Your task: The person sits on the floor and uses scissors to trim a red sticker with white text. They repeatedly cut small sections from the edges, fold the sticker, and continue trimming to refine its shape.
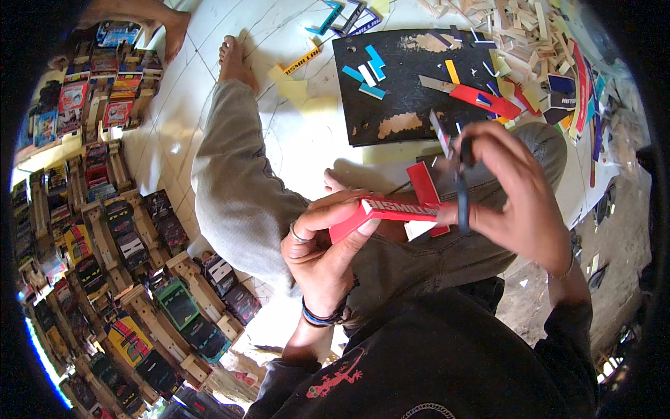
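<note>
Board (pixel 412 84): far side, knife (pixel 485 101) and blue strips (pixel 374 61) on it
Wood bits (pixel 530 35): heaped far right
Painted pieces (pixel 129 237): rows down the left
Red piece (pixel 401 209): pinched in left hand (pixel 314 244), poking out right
Scissors (pixel 462 202): gripped in right hand (pixel 513 192), near its right end

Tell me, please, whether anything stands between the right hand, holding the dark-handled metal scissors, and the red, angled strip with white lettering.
Nothing visible does: the right hand has its thumb near the right end of the red strip, though contact is unclear. The scissors point away from it; the left hand grips the other end.
</note>
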A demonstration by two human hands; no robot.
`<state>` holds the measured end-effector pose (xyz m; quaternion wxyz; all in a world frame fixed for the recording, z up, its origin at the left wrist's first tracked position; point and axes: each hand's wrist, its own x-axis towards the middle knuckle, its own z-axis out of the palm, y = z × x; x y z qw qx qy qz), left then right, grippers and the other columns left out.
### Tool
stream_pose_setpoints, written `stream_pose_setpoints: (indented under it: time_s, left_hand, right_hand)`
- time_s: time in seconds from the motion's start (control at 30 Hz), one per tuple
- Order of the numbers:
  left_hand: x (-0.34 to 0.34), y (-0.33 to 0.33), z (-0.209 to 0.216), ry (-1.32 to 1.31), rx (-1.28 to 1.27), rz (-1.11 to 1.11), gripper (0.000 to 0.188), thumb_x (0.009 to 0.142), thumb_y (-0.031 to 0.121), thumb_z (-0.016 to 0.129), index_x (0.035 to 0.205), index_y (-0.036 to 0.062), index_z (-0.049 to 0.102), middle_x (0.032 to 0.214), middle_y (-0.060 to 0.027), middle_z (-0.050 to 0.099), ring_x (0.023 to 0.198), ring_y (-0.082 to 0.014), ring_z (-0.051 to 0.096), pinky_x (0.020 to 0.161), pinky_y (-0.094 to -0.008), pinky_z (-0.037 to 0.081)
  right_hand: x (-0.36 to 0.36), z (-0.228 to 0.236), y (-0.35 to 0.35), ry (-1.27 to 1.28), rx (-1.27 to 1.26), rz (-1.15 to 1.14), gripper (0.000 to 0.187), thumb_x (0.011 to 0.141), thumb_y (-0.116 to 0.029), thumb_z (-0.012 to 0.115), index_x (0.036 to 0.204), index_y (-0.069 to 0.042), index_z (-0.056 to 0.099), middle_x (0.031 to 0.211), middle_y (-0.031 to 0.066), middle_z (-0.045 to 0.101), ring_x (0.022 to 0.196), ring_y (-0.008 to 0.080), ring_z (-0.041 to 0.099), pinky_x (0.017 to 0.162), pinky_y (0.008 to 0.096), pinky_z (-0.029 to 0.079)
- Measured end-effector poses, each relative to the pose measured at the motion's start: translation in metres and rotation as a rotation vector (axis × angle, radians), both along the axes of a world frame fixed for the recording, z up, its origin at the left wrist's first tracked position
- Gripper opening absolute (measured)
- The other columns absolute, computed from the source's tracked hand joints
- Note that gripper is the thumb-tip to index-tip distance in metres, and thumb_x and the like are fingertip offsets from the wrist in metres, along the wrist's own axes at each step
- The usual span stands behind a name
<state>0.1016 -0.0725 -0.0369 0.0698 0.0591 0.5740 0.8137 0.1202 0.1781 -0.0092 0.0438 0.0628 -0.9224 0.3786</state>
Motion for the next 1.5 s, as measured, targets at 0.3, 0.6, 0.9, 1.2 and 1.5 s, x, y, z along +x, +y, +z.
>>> stream_pose_setpoints:
  time_s: [0.3, 0.6, 0.9, 1.2, 1.5]
  left_hand:
    - [0.005, 0.000, -0.009, -0.119, 0.060, -0.048, 0.033, 0.087, 0.004, 0.076, 0.117, 0.0020, 0.063, 0.117, -0.0152, 0.068, 0.106, -0.0248, 0.068, 0.102, -0.0442, 0.052]
    - [0.004, -0.008, -0.009, -0.582, 0.668, -0.246, 0.034, 0.099, 0.026, 0.064, 0.129, 0.0137, 0.053, 0.131, -0.0106, 0.056, 0.113, -0.0229, 0.062, 0.096, -0.0388, 0.058]
    - [-0.008, -0.005, -0.011, -0.432, 0.715, -0.267, 0.024, 0.098, 0.004, 0.060, 0.121, 0.0083, 0.053, 0.133, -0.0200, 0.055, 0.124, -0.0346, 0.059, 0.101, -0.0447, 0.057]
    - [-0.007, 0.010, -0.003, -0.295, 0.584, -0.287, 0.042, 0.092, 0.011, 0.073, 0.126, 0.0091, 0.049, 0.117, -0.0190, 0.063, 0.110, -0.0336, 0.065, 0.094, -0.0450, 0.055]
    - [-0.005, 0.019, -0.001, -0.290, 0.582, -0.240, 0.092, 0.085, 0.019, 0.082, 0.154, 0.0106, 0.022, 0.102, -0.0159, 0.067, 0.092, -0.0260, 0.068, 0.085, -0.0399, 0.057]
  right_hand:
    - [-0.061, -0.065, 0.017, -0.214, 0.476, -0.129, 0.022, 0.084, -0.015, 0.072, 0.087, -0.004, 0.052, 0.102, 0.0124, 0.065, 0.091, 0.0366, 0.064, 0.081, 0.0480, 0.048]
    - [-0.086, -0.079, 0.011, 0.086, 0.752, 0.004, 0.014, 0.087, -0.004, 0.059, 0.099, -0.004, 0.065, 0.112, 0.0145, 0.063, 0.100, 0.0364, 0.064, 0.092, 0.0532, 0.046]
    - [-0.034, 0.015, -0.026, -0.675, -0.674, 0.475, 0.028, 0.100, -0.031, 0.064, 0.099, -0.003, 0.066, 0.086, 0.0063, 0.072, 0.080, 0.0139, 0.067, 0.072, 0.0307, 0.050]
    - [-0.009, 0.009, -0.032, -0.648, -0.880, 0.399, 0.020, 0.097, -0.025, 0.068, 0.097, -0.005, 0.068, 0.082, 0.0039, 0.075, 0.075, 0.0150, 0.072, 0.069, 0.0294, 0.051]
    - [0.000, 0.003, -0.036, -0.497, -0.823, 0.415, 0.018, 0.091, -0.027, 0.073, 0.090, -0.009, 0.072, 0.079, 0.0002, 0.073, 0.073, 0.0156, 0.065, 0.073, 0.0312, 0.046]
